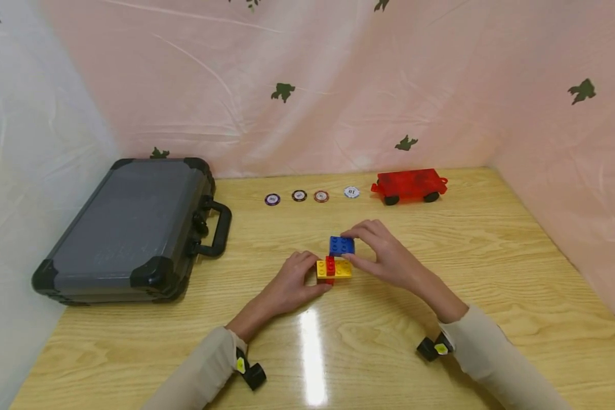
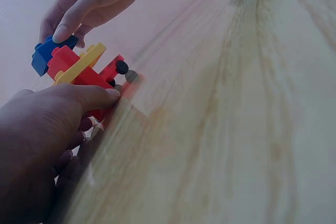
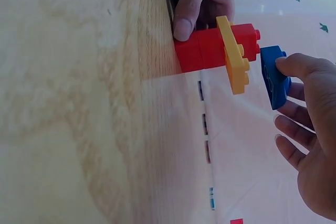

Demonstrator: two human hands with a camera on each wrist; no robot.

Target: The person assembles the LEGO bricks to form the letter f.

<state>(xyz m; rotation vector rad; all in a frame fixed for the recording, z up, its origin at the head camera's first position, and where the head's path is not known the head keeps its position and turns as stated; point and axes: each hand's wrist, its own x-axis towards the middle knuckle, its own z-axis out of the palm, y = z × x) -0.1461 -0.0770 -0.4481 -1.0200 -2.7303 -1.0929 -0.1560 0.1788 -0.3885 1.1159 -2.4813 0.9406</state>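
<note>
Low on the wooden table stands a stack of toy building bricks. Its lower red bricks carry a flat yellow brick that juts out sideways, topped by another red brick. My left hand grips the stack near its base, thumb on the near side. Between the thumb and fingers of my right hand is a blue brick with studs on top. In the right wrist view, the blue brick is tilted, with a narrow gap between it and the top red brick.
A grey case with black corners and a handle lies at the left. Several poker chips form a row toward the back wall. Right of them stands a red toy wagon with black wheels. A pale cloth hangs behind.
</note>
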